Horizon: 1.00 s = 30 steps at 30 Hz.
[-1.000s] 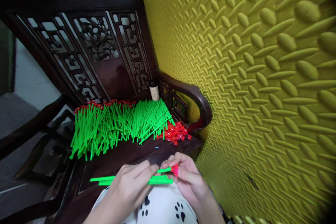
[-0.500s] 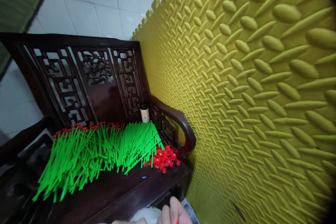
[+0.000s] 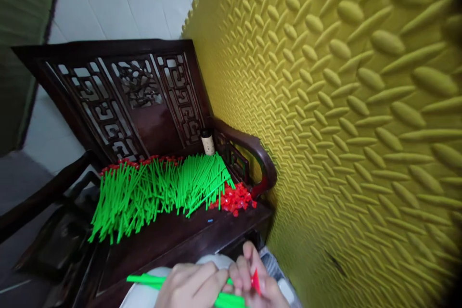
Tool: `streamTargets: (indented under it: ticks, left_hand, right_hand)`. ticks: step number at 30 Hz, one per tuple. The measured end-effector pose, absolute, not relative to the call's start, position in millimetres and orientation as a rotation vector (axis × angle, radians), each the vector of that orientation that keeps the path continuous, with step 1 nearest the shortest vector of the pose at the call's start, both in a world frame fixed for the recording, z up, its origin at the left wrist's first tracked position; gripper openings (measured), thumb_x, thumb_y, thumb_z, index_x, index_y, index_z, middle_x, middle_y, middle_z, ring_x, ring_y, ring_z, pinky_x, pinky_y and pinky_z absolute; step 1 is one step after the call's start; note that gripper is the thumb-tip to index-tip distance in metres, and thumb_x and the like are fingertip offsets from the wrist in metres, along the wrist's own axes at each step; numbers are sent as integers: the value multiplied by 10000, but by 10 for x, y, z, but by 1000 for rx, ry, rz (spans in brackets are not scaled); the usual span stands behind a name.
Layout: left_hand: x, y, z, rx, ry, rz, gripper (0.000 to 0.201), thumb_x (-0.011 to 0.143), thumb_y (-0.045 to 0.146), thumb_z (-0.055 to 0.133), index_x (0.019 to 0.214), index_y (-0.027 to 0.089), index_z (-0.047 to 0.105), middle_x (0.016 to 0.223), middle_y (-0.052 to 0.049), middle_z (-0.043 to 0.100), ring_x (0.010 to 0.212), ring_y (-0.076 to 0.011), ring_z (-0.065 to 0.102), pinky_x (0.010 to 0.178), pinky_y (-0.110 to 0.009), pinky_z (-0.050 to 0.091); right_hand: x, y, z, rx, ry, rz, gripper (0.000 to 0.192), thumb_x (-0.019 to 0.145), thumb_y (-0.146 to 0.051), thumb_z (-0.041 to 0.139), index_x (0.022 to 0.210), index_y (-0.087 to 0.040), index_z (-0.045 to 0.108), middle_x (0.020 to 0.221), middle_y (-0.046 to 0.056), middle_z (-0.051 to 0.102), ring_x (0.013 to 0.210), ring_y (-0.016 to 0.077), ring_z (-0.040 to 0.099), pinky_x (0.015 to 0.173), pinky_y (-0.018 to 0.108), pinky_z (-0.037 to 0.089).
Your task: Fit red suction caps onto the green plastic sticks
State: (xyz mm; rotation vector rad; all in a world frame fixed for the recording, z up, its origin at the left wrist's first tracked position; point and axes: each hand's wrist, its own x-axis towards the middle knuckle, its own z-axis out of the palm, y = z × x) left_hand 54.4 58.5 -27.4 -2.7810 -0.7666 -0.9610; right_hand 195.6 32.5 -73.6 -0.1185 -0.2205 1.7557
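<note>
We see one red cap (image 3: 256,282) low in the frame, right of centre, pinched in the fingers of the right hand (image 3: 262,281). Just left of it, the left hand (image 3: 193,285) is curled around a few held sticks (image 3: 146,279), green ones, whose ends poke out on both sides of the fist. The two hands are close together, and a short bit of green shows between them; we cannot tell whether the cap sits on that stick, since fingers cover the spot. Beneath the hands we make out white cloth (image 3: 139,296). Farther up, across the middle left, a broad heap of green sticks (image 3: 159,192) lies on the dark seat (image 3: 151,248), with red tops (image 3: 140,160) along its upper left edge. Right of the heap we find loose caps (image 3: 238,199), and behind it a pale cup (image 3: 208,145) with a dark top. A yellow mat (image 3: 325,120) fills the right
</note>
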Motion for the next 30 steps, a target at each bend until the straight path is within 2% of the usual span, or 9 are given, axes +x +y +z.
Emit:
streamTargets:
  ticks: [3,9,14,30]
  left_hand:
    - [558,546,-256,-2840,-729,-947,238,975,162,341,914,126,568,565,-1,530,458,-110,494,429,-218,357]
    - [552,490,-234,-2789,-736,-921,198,945,128,415,1054,103,579,628,-19,579,538,-128,543,482,-235,404]
    - [520,451,-255,-2812,-719,-919,198,927,111,459,1095,90,562,662,-27,610,555,-134,560,499,-251,426]
    - [534,451,-298,-2737,-750,-926,184,915,92,466,1067,85,570,629,-5,597,536,-117,559,482,-243,407]
  right_hand:
    - [1959,253,-659,-121,-119,1728,302,635,-272,730,920,-274,633,627,-34,549,642,142,529,663,288,478]
    - [1930,246,-594,-180,-62,1676,196,587,-287,690,755,-230,606,829,4,514,740,153,499,620,255,448]
    - [1952,199,-563,-164,-198,1703,169,639,-353,643,690,-195,611,779,-1,436,648,126,425,614,254,418]
    - [1956,243,-551,-200,-138,1769,118,623,-295,640,630,-179,622,710,-9,453,594,110,425,607,249,436]
